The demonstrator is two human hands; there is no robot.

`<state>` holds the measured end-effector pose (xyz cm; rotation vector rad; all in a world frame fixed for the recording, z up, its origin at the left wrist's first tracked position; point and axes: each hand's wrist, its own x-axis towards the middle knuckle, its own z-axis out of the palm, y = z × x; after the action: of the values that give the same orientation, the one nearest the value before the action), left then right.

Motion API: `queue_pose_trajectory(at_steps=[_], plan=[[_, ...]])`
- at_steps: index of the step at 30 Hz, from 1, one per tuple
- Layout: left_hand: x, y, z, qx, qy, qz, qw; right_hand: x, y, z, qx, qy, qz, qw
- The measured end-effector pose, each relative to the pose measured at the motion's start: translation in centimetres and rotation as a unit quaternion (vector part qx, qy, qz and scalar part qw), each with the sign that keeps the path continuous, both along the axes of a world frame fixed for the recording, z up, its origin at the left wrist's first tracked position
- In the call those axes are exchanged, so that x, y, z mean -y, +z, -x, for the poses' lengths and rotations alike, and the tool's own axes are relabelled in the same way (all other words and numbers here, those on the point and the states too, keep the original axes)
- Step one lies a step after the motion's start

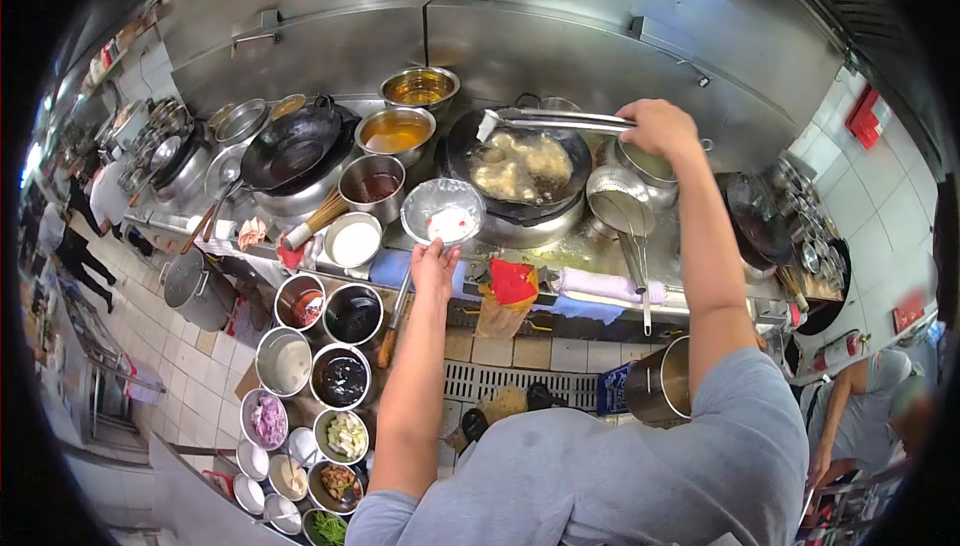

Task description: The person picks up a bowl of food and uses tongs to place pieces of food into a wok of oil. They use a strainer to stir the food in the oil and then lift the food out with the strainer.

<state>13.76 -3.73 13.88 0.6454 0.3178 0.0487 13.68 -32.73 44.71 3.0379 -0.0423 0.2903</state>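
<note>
Left hand [433,266]: fingers gripping the near, lower edge of a small bowl [416,211], which appears clear or film-lined and carries a white content flecked with red; held by the edge, presumably, to keep the palm off the contents and the mouth of the bowl unobstructed. Right hand [661,131]: fingers closed around the handle end of long metal tongs [570,127], the arms of which reach leftward above the wok; the far grip, it seems, spares the skin from heat. At their tip, one white piece [487,126]; whether clamped or merely adhering, cannot tell. Wok [459,149]: dark, seated on the range beyond and to the right of the bowl, holding pale golden food [520,164] in liquid. Beside the wok at right, a perforated strainer [620,202], its handle pointing toward the cook, likely for a quick grab. Behind and left of the bowl, a steel basin [366,134] of amber liquid and a steel pot [345,184] of dark red liquid, both within easy arm's reach. Front left of the range, clustered metal containers, among them chopped purple onion [266,419] and dark liquid [342,379], kept separate, probably for picking out singly. Far right: a co-worker [870,396] in grey.
</note>
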Motion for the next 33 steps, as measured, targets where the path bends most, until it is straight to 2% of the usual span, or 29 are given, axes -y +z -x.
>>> queue_pose_trajectory(at_steps=[5,9,12,14,17,19,20,22,26,30,33], plan=[[0.2,2.0,1.8,0.001,-0.013,-0.004,1.000,1.2,-7.4,-10.3,-0.085,-0.063,0.026,0.994],[-0.3,2.6,3.0,0.020,-0.007,-0.016,1.000,0.5,-8.5,-11.7,-0.045,-0.089,0.006,0.995],[-1.3,0.9,3.0,0.013,0.016,-0.020,1.000,0.0,-6.0,-10.4,-0.001,-0.045,0.015,0.999],[-2.7,0.0,3.4,0.014,0.022,-0.036,0.999,-1.9,-2.8,-6.2,0.065,0.047,0.006,0.997],[-3.8,-0.5,3.5,0.015,0.013,-0.062,0.998,-5.7,1.8,1.8,0.064,0.089,0.051,0.993],[-3.8,-0.1,3.5,0.008,0.015,-0.106,0.994,-7.6,3.2,5.6,0.062,0.173,0.113,0.976],[-3.7,-0.3,3.4,0.022,0.009,-0.127,0.992,-8.2,3.3,6.5,0.065,0.169,0.117,0.976],[-3.0,-0.2,3.5,0.040,-0.002,-0.145,0.989,-9.2,3.3,7.8,0.039,0.235,0.202,0.950],[-0.9,0.2,3.3,0.125,-0.033,-0.224,0.966,-10.5,1.3,6.8,0.049,0.249,0.256,0.933],[0.8,0.5,3.3,0.133,-0.049,-0.223,0.964,-9.8,-0.2,5.8,0.006,0.255,0.289,0.923],[0.8,0.5,3.1,0.100,-0.075,-0.172,0.977,-8.5,0.6,6.4,-0.012,0.230,0.303,0.925]])
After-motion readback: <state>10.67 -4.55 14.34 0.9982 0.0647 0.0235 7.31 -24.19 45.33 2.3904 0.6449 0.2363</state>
